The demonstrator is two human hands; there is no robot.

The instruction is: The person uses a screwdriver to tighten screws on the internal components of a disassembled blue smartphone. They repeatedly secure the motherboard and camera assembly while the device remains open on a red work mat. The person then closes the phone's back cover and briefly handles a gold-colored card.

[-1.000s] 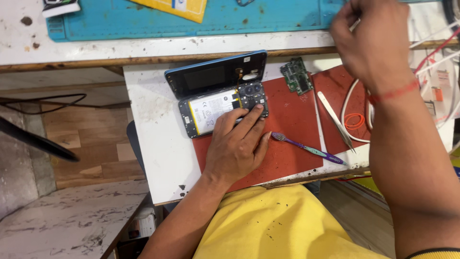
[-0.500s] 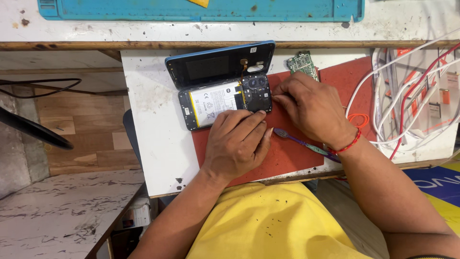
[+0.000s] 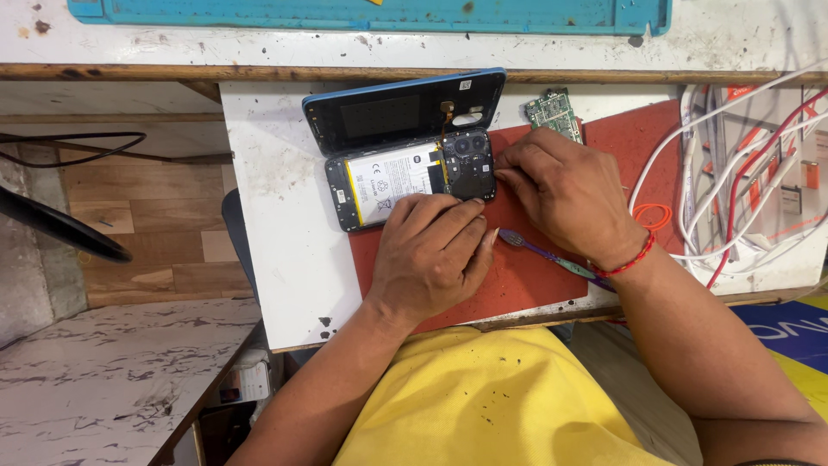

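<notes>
Phone (image 3: 412,177) lies opened on the white board (image 3: 276,224), partly on the red mat (image 3: 517,276), with its blue back cover (image 3: 401,110) folded up behind it. Left hand (image 3: 431,255) presses down on the phone's lower edge, fingers close together. Right hand (image 3: 565,192) touches the phone's camera end with bent, bunched fingers. A purple toothbrush (image 3: 552,255) lies just beside, a green circuit board (image 3: 554,110) and white cables (image 3: 733,155) farther off.

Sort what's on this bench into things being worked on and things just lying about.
In hand:
opened phone, with left hand and right hand on it
blue back cover
red mat

Lying about:
green circuit board
purple toothbrush
white and red cables
teal mat
</notes>
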